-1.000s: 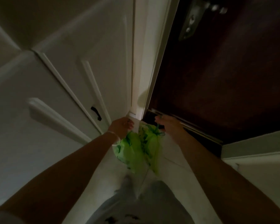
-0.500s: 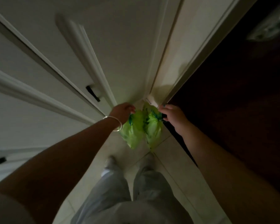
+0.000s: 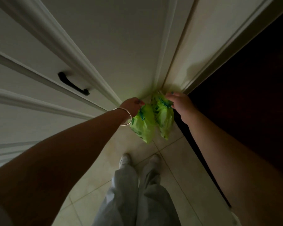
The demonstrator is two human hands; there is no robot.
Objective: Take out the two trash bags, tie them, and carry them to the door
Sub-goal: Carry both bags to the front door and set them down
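My left hand [image 3: 133, 106] pinches the top of one green bag [image 3: 143, 126] and my right hand [image 3: 180, 103] pinches the top of the other green bag [image 3: 164, 119], side by side in the corner by the dark door [image 3: 245, 88].

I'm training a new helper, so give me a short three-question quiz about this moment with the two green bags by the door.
1. True or false: each hand holds one green bag.
2. Which wrist wears the bracelet: A left, B right?
3. Fill in: the dark door is on the person's ____ side.

Key:
1. True: the left hand grips the left bag by its top, and the right hand holds the right bag.
2. A.
3. Right; the dark door stands beside the right arm, and the white cabinet is on the left.
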